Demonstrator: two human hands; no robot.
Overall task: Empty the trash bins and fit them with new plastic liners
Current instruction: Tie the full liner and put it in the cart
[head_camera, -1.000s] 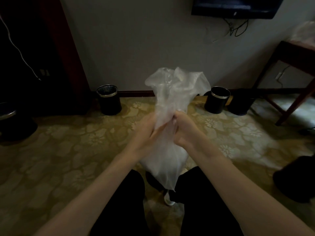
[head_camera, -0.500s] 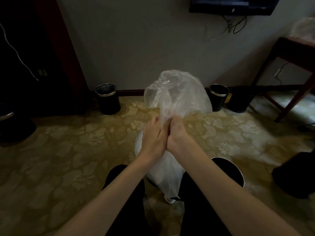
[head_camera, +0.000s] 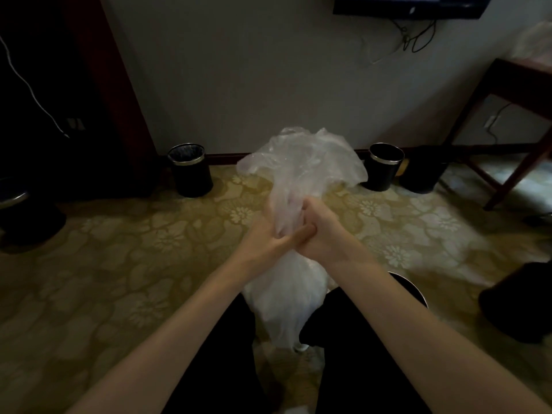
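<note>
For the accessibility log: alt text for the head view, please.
The left hand and right hand grip a clear plastic bag around its middle. Beyond, a left bin and a right bin stand by the wall.

A yellow carpet (head_camera: 134, 264) with pale flowers spreads below me, running to a dark baseboard (head_camera: 230, 158) under a plain wall (head_camera: 254, 70). High on that wall hangs a TV (head_camera: 409, 6) — black cables (head_camera: 418, 40) dangle beneath it. At my right stands a dark wooden table (head_camera: 513, 91). At my left are a reddish door frame (head_camera: 116, 85) and a white cord (head_camera: 30, 88) crossing the dark.
</note>
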